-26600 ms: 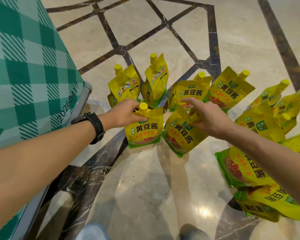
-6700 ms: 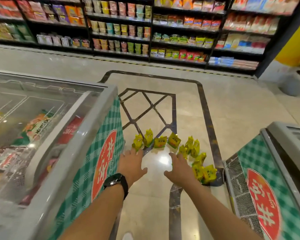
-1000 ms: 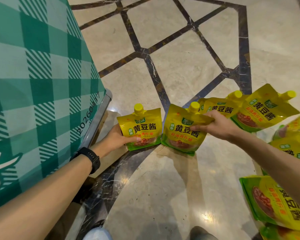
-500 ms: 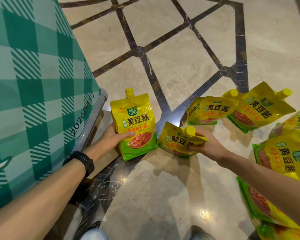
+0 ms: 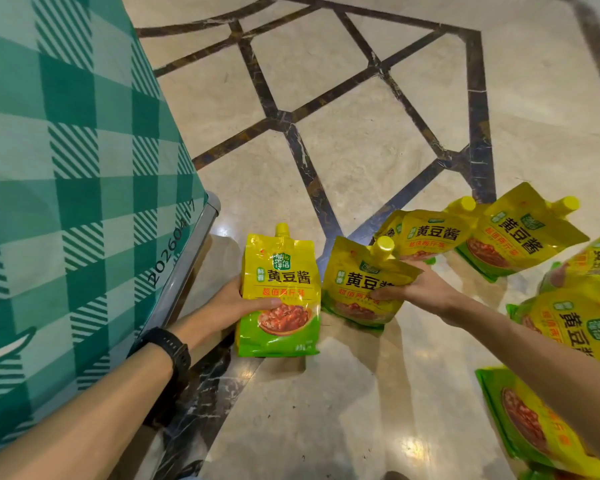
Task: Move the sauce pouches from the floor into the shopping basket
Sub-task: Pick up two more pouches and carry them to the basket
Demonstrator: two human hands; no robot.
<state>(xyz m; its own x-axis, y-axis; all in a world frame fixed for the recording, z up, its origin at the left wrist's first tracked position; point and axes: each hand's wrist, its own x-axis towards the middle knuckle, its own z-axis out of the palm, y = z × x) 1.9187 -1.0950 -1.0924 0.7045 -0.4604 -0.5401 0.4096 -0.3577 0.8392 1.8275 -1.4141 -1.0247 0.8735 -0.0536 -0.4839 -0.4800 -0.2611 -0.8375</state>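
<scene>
My left hand [image 5: 234, 304] grips a yellow and green sauce pouch [image 5: 279, 271] by its left edge, thumb across the front, holding it upright above the floor. My right hand [image 5: 418, 289] grips a second yellow pouch [image 5: 357, 271] at its right side, tilted, with its yellow cap up. More of the same pouches lie on the floor to the right: two near the top right [image 5: 433, 232] [image 5: 520, 237] and several along the right edge [image 5: 575, 317]. No shopping basket is in view.
A chest freezer with a green checked side panel [image 5: 70, 188] and a metal corner rail [image 5: 187, 258] stands close on the left. The marble floor [image 5: 343, 98] with dark inlay lines stretches ahead. Shoe tips show at the bottom edge.
Both hands have lifted their pouches off the floor and drawn them nearer. The left pouch now stands upright in my grip; the right one has risen and tilted.
</scene>
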